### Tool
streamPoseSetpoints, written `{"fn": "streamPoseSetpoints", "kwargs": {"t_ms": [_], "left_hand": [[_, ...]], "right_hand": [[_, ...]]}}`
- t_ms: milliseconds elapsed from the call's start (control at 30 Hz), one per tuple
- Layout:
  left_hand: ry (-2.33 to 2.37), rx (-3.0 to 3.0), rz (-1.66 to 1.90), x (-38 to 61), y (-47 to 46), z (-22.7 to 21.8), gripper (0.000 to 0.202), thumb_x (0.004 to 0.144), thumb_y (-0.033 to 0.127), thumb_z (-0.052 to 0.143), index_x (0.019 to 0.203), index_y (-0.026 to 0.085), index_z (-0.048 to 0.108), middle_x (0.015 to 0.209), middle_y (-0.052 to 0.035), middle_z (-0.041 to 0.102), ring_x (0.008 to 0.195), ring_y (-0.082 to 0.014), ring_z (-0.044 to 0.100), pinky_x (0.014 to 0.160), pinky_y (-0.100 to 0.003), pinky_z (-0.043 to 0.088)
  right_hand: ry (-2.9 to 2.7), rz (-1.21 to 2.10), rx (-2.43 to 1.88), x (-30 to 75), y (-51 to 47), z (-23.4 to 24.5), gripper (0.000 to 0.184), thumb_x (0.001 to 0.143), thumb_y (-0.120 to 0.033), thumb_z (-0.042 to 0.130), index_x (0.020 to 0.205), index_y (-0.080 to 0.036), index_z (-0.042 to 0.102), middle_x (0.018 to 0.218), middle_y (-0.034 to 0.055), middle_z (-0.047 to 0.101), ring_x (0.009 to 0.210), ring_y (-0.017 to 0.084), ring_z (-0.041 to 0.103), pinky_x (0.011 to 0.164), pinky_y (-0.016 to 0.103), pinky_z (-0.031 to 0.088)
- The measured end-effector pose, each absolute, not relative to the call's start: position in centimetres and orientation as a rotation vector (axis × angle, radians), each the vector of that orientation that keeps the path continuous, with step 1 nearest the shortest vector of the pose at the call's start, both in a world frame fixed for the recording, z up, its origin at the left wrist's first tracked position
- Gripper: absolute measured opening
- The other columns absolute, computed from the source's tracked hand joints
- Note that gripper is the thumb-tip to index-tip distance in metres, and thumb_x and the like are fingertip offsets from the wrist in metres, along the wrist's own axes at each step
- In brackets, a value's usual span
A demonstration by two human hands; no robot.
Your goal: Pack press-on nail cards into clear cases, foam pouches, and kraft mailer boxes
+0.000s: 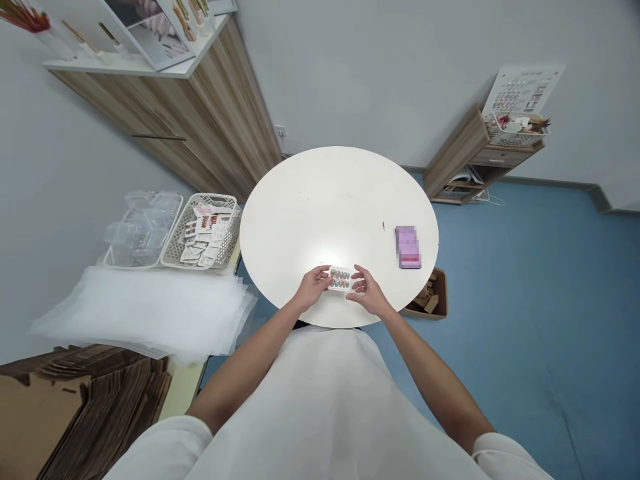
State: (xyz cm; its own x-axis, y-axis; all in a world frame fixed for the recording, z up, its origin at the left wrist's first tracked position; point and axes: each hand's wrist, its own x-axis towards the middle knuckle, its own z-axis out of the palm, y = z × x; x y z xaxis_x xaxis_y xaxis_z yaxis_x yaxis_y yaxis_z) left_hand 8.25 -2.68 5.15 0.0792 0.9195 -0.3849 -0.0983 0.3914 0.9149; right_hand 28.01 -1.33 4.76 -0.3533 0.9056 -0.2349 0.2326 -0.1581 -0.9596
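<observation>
My left hand [315, 285] grips the left edge of a small white card of press-on nails [340, 279], thumb over the front and fingers at the edge. Two rows of green and reddish nails show on the card, which hovers or rests over the near part of the round white table [320, 213]. My right hand [367, 291] is just beside the card's right edge, its fingers apart and curved, with a small gap visible between fingertips and card.
A blurred purple item [409, 247] lies on the table's right. To the left stand a white basket of nail cards [235, 230], a basket of clear plastic boxes [145, 223], translucent sheets [145, 310] and folded cardboard [115, 407]. A box [443, 297] sits below right.
</observation>
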Motion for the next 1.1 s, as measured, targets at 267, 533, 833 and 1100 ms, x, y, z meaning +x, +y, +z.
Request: {"fn": "streamPoseSetpoints", "kwargs": {"t_ms": [267,533,833,1100], "left_hand": [[1.252,0.909,0.920,8.3,-3.1,4.6,0.049,0.070,0.033,0.061,0.116,0.021,0.048,0.081,-0.0003,0.052,0.071,-0.0101,0.055,0.070,-0.030,0.047],[1.332,1.429,0.782,6.2,-3.6,4.9,0.071,0.059,0.032,0.071,0.123,0.027,0.043,0.098,-0.0034,0.051,0.083,-0.0147,0.050,0.075,-0.032,0.043],[1.384,1.560,0.725,2.0,-2.8,4.6,0.064,0.067,0.028,0.063,0.126,0.028,0.038,0.091,-0.0020,0.051,0.073,-0.0129,0.048,0.069,-0.029,0.044],[1.621,1.451,0.795,-4.8,-2.1,3.1,0.060,0.071,0.023,0.057,0.127,0.024,0.036,0.097,-0.0034,0.051,0.070,-0.0110,0.048,0.071,-0.029,0.045]], "right_hand": [[-1.498,1.682,-1.223,27.7,-1.5,4.5,0.067,0.061,-0.026,0.066,0.122,-0.028,0.038,0.093,0.0005,0.045,0.066,0.009,0.054,0.066,0.030,0.046],[-1.526,1.675,-1.246,27.0,-1.3,4.3,0.063,0.063,-0.024,0.064,0.122,-0.027,0.040,0.092,0.0007,0.045,0.065,0.008,0.052,0.067,0.030,0.046],[-1.627,1.612,-1.287,22.7,0.0,4.4,0.065,0.065,-0.027,0.062,0.125,-0.028,0.036,0.094,0.0013,0.047,0.065,0.009,0.052,0.070,0.033,0.046],[-1.743,1.596,-1.325,14.2,2.9,3.3,0.063,0.065,-0.024,0.062,0.123,-0.027,0.038,0.092,0.0001,0.049,0.063,0.009,0.049,0.066,0.030,0.045]]}}
